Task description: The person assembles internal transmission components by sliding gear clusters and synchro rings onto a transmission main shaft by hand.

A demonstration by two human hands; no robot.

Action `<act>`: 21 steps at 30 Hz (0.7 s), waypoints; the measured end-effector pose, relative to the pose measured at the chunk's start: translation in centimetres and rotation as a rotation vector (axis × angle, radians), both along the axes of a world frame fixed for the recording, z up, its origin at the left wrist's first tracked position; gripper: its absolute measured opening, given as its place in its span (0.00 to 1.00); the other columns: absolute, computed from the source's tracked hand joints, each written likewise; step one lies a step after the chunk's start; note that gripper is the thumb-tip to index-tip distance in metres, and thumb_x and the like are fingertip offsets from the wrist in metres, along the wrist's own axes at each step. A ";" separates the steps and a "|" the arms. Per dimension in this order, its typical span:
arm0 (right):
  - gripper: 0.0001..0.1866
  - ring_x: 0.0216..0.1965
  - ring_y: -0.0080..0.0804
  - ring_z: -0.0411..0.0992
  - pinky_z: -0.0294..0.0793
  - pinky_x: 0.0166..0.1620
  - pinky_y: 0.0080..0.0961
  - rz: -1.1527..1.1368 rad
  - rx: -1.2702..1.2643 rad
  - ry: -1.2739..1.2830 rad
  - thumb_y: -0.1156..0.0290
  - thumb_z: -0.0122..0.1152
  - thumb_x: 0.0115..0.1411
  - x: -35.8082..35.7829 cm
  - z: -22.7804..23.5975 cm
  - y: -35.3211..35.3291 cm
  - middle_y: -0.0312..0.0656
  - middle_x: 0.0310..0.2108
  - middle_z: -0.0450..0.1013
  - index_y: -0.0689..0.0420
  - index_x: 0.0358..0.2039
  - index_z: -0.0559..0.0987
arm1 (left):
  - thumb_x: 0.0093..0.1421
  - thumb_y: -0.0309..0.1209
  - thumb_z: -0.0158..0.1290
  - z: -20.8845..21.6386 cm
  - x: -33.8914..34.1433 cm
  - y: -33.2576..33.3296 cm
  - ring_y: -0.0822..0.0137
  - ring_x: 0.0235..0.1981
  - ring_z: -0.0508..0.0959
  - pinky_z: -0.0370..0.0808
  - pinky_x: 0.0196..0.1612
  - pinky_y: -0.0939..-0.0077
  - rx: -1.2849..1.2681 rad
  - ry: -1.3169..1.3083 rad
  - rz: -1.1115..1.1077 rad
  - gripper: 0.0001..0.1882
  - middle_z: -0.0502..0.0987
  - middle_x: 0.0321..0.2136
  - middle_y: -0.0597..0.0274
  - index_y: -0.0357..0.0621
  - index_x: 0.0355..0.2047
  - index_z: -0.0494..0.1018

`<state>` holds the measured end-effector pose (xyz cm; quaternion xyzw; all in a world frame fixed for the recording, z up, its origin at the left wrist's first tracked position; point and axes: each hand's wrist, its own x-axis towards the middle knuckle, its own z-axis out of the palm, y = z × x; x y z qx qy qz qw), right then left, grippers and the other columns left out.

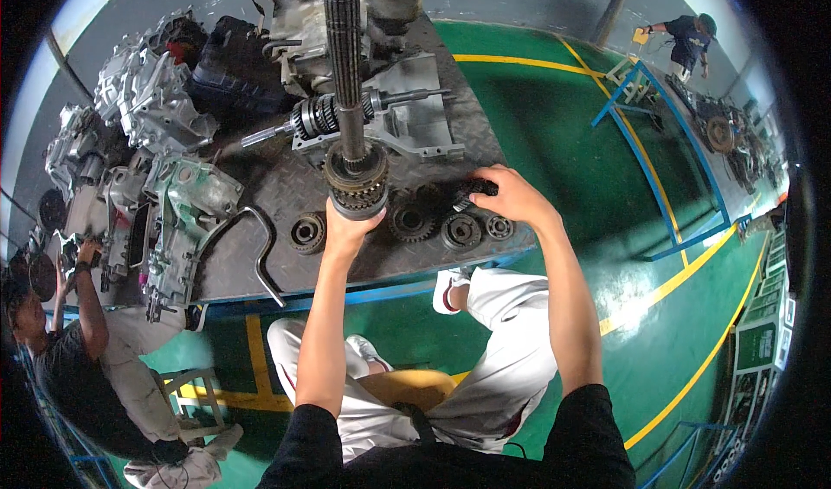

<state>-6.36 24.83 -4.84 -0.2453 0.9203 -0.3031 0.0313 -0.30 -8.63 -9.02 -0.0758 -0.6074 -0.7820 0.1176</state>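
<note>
With your left hand (351,229) gripping the shaft (344,65) under its gear stack (356,186) at frame centre, your right hand (511,196) grasps a loose gear (468,196); lifting it needs a firm pinch.

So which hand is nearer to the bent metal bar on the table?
Left. The left hand holds the gear stack on the splined shaft, just right of the bent metal bar; the right hand rests on gears further right.

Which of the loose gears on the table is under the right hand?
The dark gear at the far end of the row: the right hand grips it, while the other gears lie untouched nearer the table's edge.
</note>
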 end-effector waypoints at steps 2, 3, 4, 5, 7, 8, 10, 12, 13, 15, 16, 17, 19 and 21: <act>0.31 0.56 0.60 0.73 0.71 0.62 0.43 -0.021 -0.003 -0.030 0.55 0.71 0.59 0.1 0.0 0.2 0.62 0.53 0.75 0.64 0.56 0.79 | 0.46 0.26 0.71 1.1 0.4 0.5 0.70 0.40 0.81 0.77 0.50 0.72 -0.028 0.047 0.029 0.24 0.84 0.41 0.62 0.38 0.45 0.78; 0.30 0.57 0.60 0.72 0.71 0.62 0.43 -0.014 -0.002 -0.016 0.56 0.71 0.59 0.1 -0.1 0.2 0.62 0.54 0.75 0.63 0.56 0.79 | 0.46 0.26 0.71 1.2 0.5 0.7 0.70 0.40 0.81 0.77 0.50 0.72 -0.028 0.046 0.030 0.24 0.84 0.41 0.62 0.38 0.45 0.78; 0.29 0.57 0.60 0.72 0.71 0.62 0.43 -0.008 -0.001 0.000 0.56 0.70 0.60 0.2 -0.1 0.2 0.63 0.54 0.75 0.63 0.56 0.80 | 0.45 0.26 0.71 1.4 0.6 0.8 0.71 0.40 0.81 0.77 0.50 0.72 -0.032 0.051 0.033 0.24 0.84 0.41 0.62 0.37 0.45 0.78; 0.29 0.57 0.60 0.72 0.71 0.62 0.43 -0.007 -0.001 0.000 0.56 0.70 0.60 0.2 0.0 0.2 0.63 0.54 0.75 0.63 0.56 0.80 | 0.45 0.26 0.71 1.6 0.6 1.0 0.71 0.40 0.81 0.77 0.50 0.71 -0.036 0.055 0.037 0.24 0.84 0.40 0.62 0.37 0.44 0.78; 0.28 0.58 0.60 0.72 0.70 0.62 0.43 0.011 0.004 0.033 0.57 0.69 0.60 0.4 0.5 -0.3 0.62 0.54 0.76 0.63 0.55 0.80 | 0.45 0.26 0.72 1.8 0.6 0.9 0.71 0.40 0.81 0.77 0.50 0.71 -0.059 0.062 0.029 0.25 0.84 0.40 0.62 0.37 0.44 0.78; 0.28 0.58 0.60 0.72 0.70 0.62 0.43 0.018 0.001 0.031 0.57 0.69 0.60 0.6 1.1 -0.6 0.62 0.54 0.76 0.63 0.55 0.80 | 0.45 0.26 0.72 2.0 0.7 0.9 0.71 0.40 0.81 0.77 0.50 0.71 -0.083 0.068 0.021 0.25 0.84 0.41 0.62 0.37 0.44 0.78; 0.25 0.59 0.54 0.73 0.70 0.63 0.40 0.038 -0.014 -0.010 0.63 0.69 0.60 1.2 2.4 -1.0 0.57 0.54 0.77 0.62 0.55 0.80 | 0.44 0.26 0.72 2.1 1.0 1.1 0.71 0.40 0.81 0.77 0.50 0.71 -0.105 0.077 0.065 0.25 0.84 0.41 0.62 0.37 0.44 0.79; 0.25 0.59 0.56 0.72 0.70 0.63 0.41 0.042 -0.015 0.007 0.61 0.68 0.61 1.0 1.9 -0.8 0.59 0.53 0.77 0.62 0.55 0.80 | 0.44 0.25 0.72 2.1 0.9 1.1 0.71 0.40 0.81 0.77 0.50 0.71 -0.070 0.077 0.042 0.25 0.84 0.41 0.62 0.37 0.45 0.79; 0.26 0.59 0.58 0.72 0.70 0.63 0.43 0.042 -0.014 0.022 0.58 0.67 0.62 1.0 1.6 -0.7 0.60 0.52 0.77 0.63 0.55 0.80 | 0.44 0.24 0.72 2.0 0.9 1.1 0.71 0.40 0.81 0.77 0.50 0.71 -0.030 0.079 0.015 0.25 0.84 0.41 0.63 0.37 0.45 0.79; 0.25 0.58 0.58 0.72 0.70 0.63 0.43 0.020 -0.007 0.057 0.58 0.67 0.62 1.0 0.8 -0.7 0.59 0.51 0.78 0.63 0.53 0.81 | 0.45 0.25 0.72 1.8 0.8 1.0 0.71 0.40 0.81 0.77 0.50 0.71 -0.031 0.079 0.033 0.25 0.84 0.41 0.63 0.37 0.45 0.78; 0.25 0.57 0.58 0.72 0.70 0.63 0.43 -0.006 0.001 0.093 0.57 0.67 0.62 1.1 0.7 -0.7 0.59 0.50 0.78 0.63 0.52 0.82 | 0.45 0.25 0.72 1.7 0.8 1.1 0.70 0.40 0.81 0.77 0.50 0.71 -0.031 0.080 0.046 0.25 0.83 0.41 0.62 0.37 0.45 0.78; 0.25 0.57 0.58 0.72 0.70 0.63 0.43 -0.007 0.002 0.091 0.57 0.67 0.62 1.0 0.6 -0.7 0.59 0.50 0.78 0.63 0.52 0.82 | 0.45 0.25 0.72 1.6 0.7 1.0 0.70 0.40 0.81 0.77 0.50 0.71 -0.030 0.078 0.045 0.25 0.83 0.41 0.62 0.37 0.45 0.78; 0.22 0.56 0.54 0.73 0.71 0.60 0.42 0.015 0.032 0.104 0.59 0.68 0.63 0.6 0.7 -0.7 0.57 0.49 0.78 0.64 0.50 0.82 | 0.46 0.26 0.72 1.4 0.6 0.8 0.69 0.41 0.81 0.77 0.50 0.70 -0.014 0.057 0.043 0.24 0.83 0.41 0.62 0.38 0.45 0.78; 0.21 0.55 0.54 0.73 0.71 0.59 0.42 -0.022 0.028 0.119 0.59 0.67 0.63 0.8 0.5 -1.1 0.57 0.48 0.79 0.64 0.47 0.83 | 0.46 0.27 0.72 1.0 0.4 0.4 0.69 0.41 0.81 0.77 0.50 0.70 -0.022 0.045 0.045 0.24 0.83 0.41 0.62 0.38 0.45 0.78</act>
